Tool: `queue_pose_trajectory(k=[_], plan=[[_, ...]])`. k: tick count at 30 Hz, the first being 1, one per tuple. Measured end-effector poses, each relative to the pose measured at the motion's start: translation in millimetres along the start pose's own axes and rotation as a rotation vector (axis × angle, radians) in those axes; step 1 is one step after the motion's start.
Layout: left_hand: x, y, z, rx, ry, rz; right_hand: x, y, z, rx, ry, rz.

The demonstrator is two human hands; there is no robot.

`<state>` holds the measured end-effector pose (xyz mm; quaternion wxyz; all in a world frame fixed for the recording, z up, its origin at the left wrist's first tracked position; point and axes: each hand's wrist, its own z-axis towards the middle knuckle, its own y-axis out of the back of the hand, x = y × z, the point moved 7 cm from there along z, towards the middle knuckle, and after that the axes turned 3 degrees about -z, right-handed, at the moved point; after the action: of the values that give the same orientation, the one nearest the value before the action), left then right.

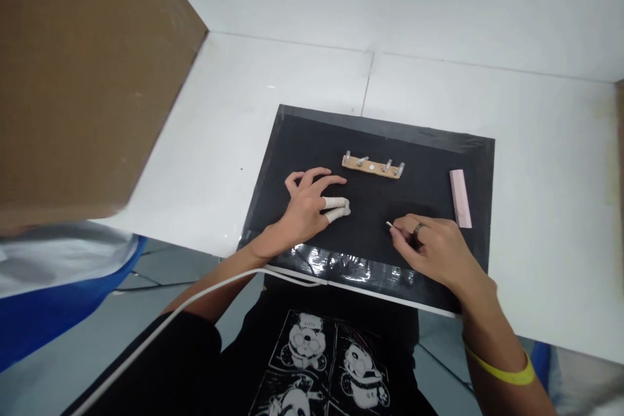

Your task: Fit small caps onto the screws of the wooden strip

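My left hand [312, 203] is over the black mat, thumb and index finger in white finger covers pressed together at the tips. A tiny greyish thing may sit between them, too small to name; the other fingers are spread. My right hand [431, 240], with a ring on one finger, pinches a small thin stick with a pale end [389, 224], mostly hidden by the fingers. Beyond both hands lies a narrow wooden strip [372, 167] bearing several upright or tilted clear pieces on small metal fixings and a white dot.
The black mat [312, 143] is taped onto a white table [536, 208]. A pink bar [461, 198] lies near its right edge. A brown board [97, 78] stands at the left. A white cable [195, 299] runs past my left forearm at the table's front edge.
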<state>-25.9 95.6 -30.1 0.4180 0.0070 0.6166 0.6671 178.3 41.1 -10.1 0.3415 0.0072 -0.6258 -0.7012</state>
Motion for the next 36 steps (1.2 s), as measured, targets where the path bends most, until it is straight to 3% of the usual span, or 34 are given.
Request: queue_pose_trajectory(k=[6, 11, 15, 18, 21, 23, 25, 28, 31, 33, 36], plan=[[3.5, -0.3, 1.6, -0.009, -0.042, -0.013, -2.9, 14.2, -6.6, 0.151, 0.008, -0.412], [2.6, -1.0, 0.6, -0.022, -0.058, -0.03, 9.5, 5.9, 16.8, 0.442, 0.012, -0.561], [3.5, -1.3, 0.6, -0.017, -0.043, -0.037, 24.9, -10.1, 37.9, 0.622, 0.023, -0.526], [4.6, -2.1, 0.9, 0.002, -0.026, -0.038, 28.2, -16.4, 45.3, 0.618, 0.048, -0.426], [4.7, -2.4, 0.9, 0.008, -0.022, -0.041, 11.4, -15.0, 34.8, 0.616, 0.093, -0.392], [4.2, -2.4, 0.5, 0.002, -0.032, -0.043, -7.7, -6.3, 20.5, 0.553, 0.105, -0.394], [4.0, -1.5, -0.3, -0.016, -0.04, -0.044, -25.9, 12.2, 6.4, 0.336, 0.024, -0.32], [4.5, 0.8, -0.9, -0.033, -0.04, -0.055, -43.8, 37.2, -21.2, -0.116, -0.298, 0.012], [3.7, 4.8, 1.8, -0.014, -0.021, -0.084, -32.8, 27.6, -45.7, -0.409, -0.575, 0.383], [-0.7, 9.6, 5.8, -0.003, -0.009, -0.109, -2.6, 15.8, -39.5, -0.367, -0.46, 0.453], [-15.7, 17.5, 12.1, 0.004, -0.013, -0.148, 39.2, 8.3, -23.7, -0.104, -0.138, 0.292]])
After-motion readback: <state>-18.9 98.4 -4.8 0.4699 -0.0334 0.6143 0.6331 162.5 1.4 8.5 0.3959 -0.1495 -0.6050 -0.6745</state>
